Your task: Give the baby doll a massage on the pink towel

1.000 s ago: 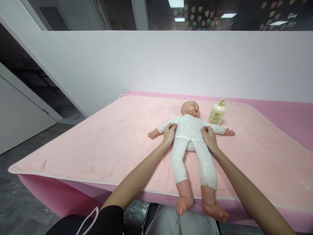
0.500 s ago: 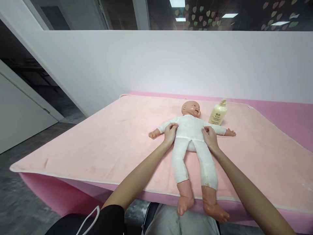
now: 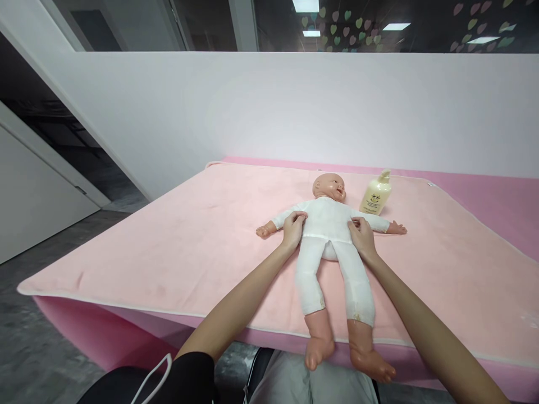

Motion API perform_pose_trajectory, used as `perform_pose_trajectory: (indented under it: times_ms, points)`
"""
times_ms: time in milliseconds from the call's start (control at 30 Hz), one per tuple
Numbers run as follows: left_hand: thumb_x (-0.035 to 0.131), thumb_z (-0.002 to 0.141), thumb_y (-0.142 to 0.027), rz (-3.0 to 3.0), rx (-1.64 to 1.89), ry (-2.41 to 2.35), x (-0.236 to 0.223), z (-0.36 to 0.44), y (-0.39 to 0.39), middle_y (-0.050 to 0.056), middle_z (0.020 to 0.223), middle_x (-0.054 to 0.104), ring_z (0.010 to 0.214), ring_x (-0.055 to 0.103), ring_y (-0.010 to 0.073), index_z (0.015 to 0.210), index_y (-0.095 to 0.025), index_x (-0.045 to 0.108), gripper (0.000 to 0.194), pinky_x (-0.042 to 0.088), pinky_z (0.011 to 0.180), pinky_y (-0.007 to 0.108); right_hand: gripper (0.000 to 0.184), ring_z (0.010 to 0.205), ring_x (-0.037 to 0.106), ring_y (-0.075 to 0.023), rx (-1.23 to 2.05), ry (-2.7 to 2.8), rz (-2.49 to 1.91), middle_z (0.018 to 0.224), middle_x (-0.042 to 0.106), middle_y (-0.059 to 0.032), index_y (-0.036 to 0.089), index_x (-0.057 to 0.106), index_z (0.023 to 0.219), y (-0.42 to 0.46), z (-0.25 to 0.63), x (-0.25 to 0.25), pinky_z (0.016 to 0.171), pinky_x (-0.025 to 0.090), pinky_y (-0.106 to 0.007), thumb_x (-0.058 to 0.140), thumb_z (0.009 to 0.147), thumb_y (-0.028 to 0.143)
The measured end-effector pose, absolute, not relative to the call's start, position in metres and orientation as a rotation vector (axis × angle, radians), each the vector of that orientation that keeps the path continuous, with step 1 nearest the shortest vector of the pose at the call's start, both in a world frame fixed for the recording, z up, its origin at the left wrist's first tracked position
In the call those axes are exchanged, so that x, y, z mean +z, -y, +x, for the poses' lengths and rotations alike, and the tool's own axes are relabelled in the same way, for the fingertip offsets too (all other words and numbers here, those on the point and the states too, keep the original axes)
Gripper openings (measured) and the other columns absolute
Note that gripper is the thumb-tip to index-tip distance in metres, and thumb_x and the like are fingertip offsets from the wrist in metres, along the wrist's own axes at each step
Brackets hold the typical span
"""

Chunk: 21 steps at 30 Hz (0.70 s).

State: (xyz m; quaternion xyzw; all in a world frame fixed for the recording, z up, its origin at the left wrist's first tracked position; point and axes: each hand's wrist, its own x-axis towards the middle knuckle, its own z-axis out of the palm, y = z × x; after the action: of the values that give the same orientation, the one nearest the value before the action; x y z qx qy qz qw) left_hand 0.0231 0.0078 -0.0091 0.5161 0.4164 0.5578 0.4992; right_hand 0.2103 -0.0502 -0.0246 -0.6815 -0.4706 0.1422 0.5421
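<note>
A baby doll (image 3: 326, 221) with a white cloth body lies on its back, head toward the wall and its feet hanging past the table's near edge. Its arms are spread out to both sides. My left hand (image 3: 293, 229) is closed against the left side of the doll's torso, below the armpit. On the opposite side, my right hand (image 3: 361, 235) pinches at the torso with curled fingers, just under the doll's arm. Some fingertips of both hands are hidden. A pale yellow pump bottle (image 3: 374, 195) stands beyond the doll's arm on the right.
A pale pink blanket (image 3: 168, 241) with a white edge covers most of the pink table (image 3: 505, 207). Behind it rises a white wall (image 3: 269, 106) with windows above. A white cable (image 3: 154, 377) hangs by my left sleeve. My legs are under the near edge.
The view has shifted very slightly. Both hands stay at the doll's sides, and neither the doll nor the bottle has moved on the blanket.
</note>
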Motion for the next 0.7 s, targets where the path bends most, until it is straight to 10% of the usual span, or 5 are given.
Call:
perform_pose_trajectory:
  times_ms: [700]
  points:
    - [0.046, 0.067, -0.017, 1.25, 1.346, -1.0, -0.0104, 0.0227, -0.0084, 0.001, 0.071, 0.058, 0.072, 0.05, 0.0122, 0.068, -0.017, 0.059, 0.013, 0.041, 0.074, 0.026, 0.027, 0.083, 0.051, -0.0203, 0.347, 1.125, -1.642, 0.088, 0.053, -0.0074, 0.018, 0.052, 0.088, 0.0503, 0.21, -0.023, 0.08, 0.04, -0.036, 0.046, 0.073, 0.039]
